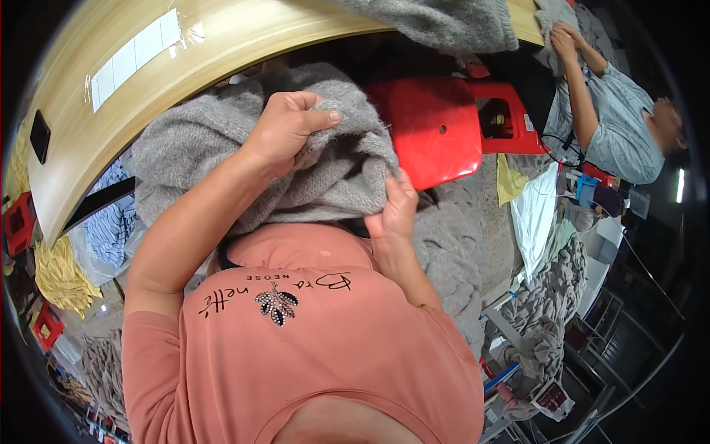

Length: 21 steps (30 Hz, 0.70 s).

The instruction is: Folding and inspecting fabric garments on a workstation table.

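Note:
A fuzzy grey knit garment lies bunched on my lap, against the table's near edge. My left hand is closed on its upper part, thumb and forefinger pinching the knit. Lower and to the right, my right hand grips the garment's edge between thumb and fingers. Between the two hands the fabric hangs in loose folds with a dark hollow in the middle. Whether it is a sleeve or a body opening, I cannot tell.
A pale wooden table curves across the front, with a phone and another grey knit piece on it. A red stool stands right of my lap. At the far right a person handles grey fabric. Grey knits lie beside me.

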Each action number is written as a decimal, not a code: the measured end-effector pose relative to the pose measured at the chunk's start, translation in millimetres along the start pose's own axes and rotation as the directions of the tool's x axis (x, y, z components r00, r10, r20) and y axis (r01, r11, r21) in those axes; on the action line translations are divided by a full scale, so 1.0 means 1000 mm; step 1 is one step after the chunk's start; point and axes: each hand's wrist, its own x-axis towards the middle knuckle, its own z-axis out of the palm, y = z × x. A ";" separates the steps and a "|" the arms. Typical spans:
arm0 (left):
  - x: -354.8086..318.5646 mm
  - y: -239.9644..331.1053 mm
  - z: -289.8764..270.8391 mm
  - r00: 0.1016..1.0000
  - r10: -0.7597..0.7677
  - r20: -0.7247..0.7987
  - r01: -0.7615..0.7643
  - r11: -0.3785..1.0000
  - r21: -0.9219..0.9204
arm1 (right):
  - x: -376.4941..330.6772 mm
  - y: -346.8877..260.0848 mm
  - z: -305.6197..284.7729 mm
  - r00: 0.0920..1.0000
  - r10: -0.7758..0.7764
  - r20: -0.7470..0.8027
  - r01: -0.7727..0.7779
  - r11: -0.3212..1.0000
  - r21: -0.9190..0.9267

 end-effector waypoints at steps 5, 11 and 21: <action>-0.001 -0.005 -0.002 0.999 0.015 0.046 -0.017 0.999 0.038 | -0.017 -0.027 0.007 0.397 -0.455 0.797 0.819 -0.216 -0.531; -0.013 -0.014 0.002 0.936 -0.179 0.302 0.147 0.981 0.127 | -0.009 -0.030 0.029 -0.019 -0.252 0.968 0.873 -0.476 -0.107; -0.014 -0.018 -0.008 0.953 -0.195 0.230 0.175 0.979 0.106 | 0.005 -0.021 0.030 0.131 -0.242 0.961 0.904 -0.369 -0.216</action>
